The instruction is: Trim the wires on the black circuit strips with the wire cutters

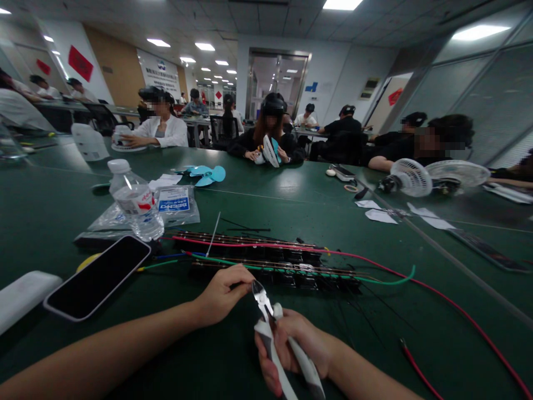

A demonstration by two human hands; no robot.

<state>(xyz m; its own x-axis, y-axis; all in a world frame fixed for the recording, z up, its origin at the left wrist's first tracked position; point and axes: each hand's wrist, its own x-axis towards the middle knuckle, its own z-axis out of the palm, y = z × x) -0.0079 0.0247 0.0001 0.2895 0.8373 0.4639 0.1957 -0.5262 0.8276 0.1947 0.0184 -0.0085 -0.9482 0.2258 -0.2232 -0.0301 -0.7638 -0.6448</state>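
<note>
My right hand [297, 344] is wrapped around the white-and-grey handles of a pair of diagonal cutters [263, 301]. The cutters' jaws point up and away, close to the fingertips of my left hand [225, 291]. Thumb and index finger of that left hand are pressed together; whatever they pinch is too small to make out. Just beyond both hands lie two long black strips [250, 247] of segmented parts with thin copper-coloured lines. A red cable [362, 256] and a green wire [375, 280] run along them. One pale cable tie [214, 233] sticks up from the strips.
To the left are a phone [97, 278], a white case-like object [25, 297], a water bottle [135, 200] and a plastic bag [183, 205]. A short red cable piece [420, 369] lies at right. Blue fan blades [208, 175] sit farther back. Other people work across the table.
</note>
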